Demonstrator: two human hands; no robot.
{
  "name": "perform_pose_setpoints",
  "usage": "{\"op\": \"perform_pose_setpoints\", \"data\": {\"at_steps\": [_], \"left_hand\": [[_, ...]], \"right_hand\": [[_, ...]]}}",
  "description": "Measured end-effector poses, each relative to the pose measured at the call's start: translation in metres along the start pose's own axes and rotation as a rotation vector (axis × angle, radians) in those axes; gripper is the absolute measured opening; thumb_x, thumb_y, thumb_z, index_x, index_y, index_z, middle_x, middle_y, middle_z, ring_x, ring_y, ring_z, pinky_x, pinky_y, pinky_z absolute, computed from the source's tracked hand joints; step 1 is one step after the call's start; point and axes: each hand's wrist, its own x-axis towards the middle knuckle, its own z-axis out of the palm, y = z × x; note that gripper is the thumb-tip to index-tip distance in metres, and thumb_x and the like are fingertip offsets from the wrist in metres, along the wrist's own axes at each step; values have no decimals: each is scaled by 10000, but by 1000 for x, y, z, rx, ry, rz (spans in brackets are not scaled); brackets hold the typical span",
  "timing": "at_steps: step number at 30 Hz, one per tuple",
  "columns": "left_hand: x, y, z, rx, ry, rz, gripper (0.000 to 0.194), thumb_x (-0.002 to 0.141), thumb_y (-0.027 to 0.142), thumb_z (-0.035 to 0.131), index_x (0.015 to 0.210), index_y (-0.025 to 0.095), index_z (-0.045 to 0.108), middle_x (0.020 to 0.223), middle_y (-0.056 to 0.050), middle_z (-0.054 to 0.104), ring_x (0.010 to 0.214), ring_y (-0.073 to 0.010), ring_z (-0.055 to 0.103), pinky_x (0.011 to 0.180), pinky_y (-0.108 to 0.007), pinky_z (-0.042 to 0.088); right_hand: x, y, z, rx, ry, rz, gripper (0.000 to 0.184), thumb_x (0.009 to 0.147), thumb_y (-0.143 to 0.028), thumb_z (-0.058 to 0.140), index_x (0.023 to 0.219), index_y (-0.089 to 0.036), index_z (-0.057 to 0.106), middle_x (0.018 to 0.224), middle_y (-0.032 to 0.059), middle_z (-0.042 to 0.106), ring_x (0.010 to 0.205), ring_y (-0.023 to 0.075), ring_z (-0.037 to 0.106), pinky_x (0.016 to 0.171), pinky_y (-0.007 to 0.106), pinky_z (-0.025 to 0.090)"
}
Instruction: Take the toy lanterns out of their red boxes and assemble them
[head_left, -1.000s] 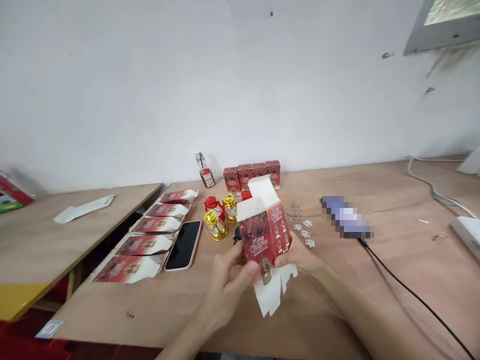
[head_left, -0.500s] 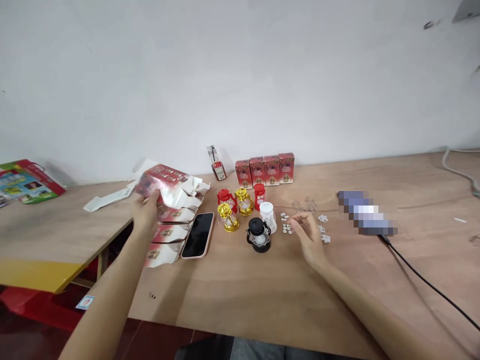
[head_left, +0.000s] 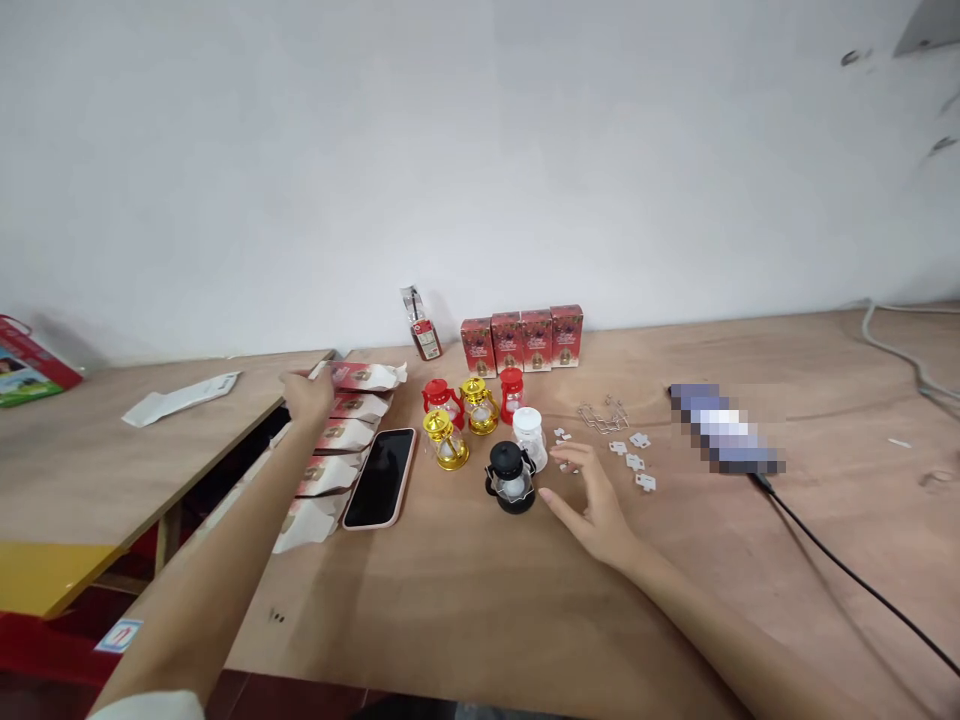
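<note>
At least five red printed card cartons lie flattened in a column at the left of the wooden surface, their torn-looking white flaps pointing right. The left hand is at the far end of this column; whether its fingers pinch a carton or only rest on it cannot be told. The right hand has its fingers spread and curved, thumb apart, just beside a black lantern and a white lantern. The black lantern is rounded and plastic-looking, with a pale core inside its clear globe. Two shiny gold lanterns and two red lanterns stand behind, also with clear globes. Four upright boxes form a row near the wall, their contents hidden. Beside them leans a clear-topped pouch with something dark and thin inside. Bent metal wires and small white notched tags lie farther right.
</note>
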Motion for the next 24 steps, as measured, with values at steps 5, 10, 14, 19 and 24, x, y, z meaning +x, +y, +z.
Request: {"op": "perform_pose_setpoints", "data": {"at_steps": [5,10,14,19,24], "left_hand": [[-77,3,7,-89,-234,45,69,800,234,500,773,174,519,694,11,561,615,-127,519,604,-254,431],[-179,23,20,-286,-680,258,385,703,224,606,1079,189,536,980,-76,641,863,-210,606,736,-348,491],[-192,31,46,-385,-742,202,436,660,253,685,1068,171,555,1027,-103,648,946,-260,608,790,-401,494],[-187,41,61,-425,-657,132,262,689,284,682,886,174,549,830,-22,617,760,-181,590,671,-308,486],[-183,39,49,-462,-561,279,273,674,298,705,870,192,547,797,-11,569,726,-160,562,630,-277,474]], "right_hand": [[-3,-3,6,-21,-107,-21,494,839,-226,534,1308,-253,382,1209,113,538,1115,253,518,925,447,448],[-4,-2,7,-47,-161,-106,478,843,-177,507,1300,-279,411,1227,99,538,1137,238,516,957,443,438],[-4,-6,6,-182,-217,-170,326,825,-165,535,1131,-277,547,1254,109,471,1131,247,504,930,439,456],[-3,-15,7,-306,-205,-154,181,787,-224,602,965,-199,579,1286,157,369,1138,283,472,893,442,473],[-5,-18,7,-347,-20,-279,21,828,-210,549,808,-209,545,1099,111,431,1032,237,490,790,368,497]]}}
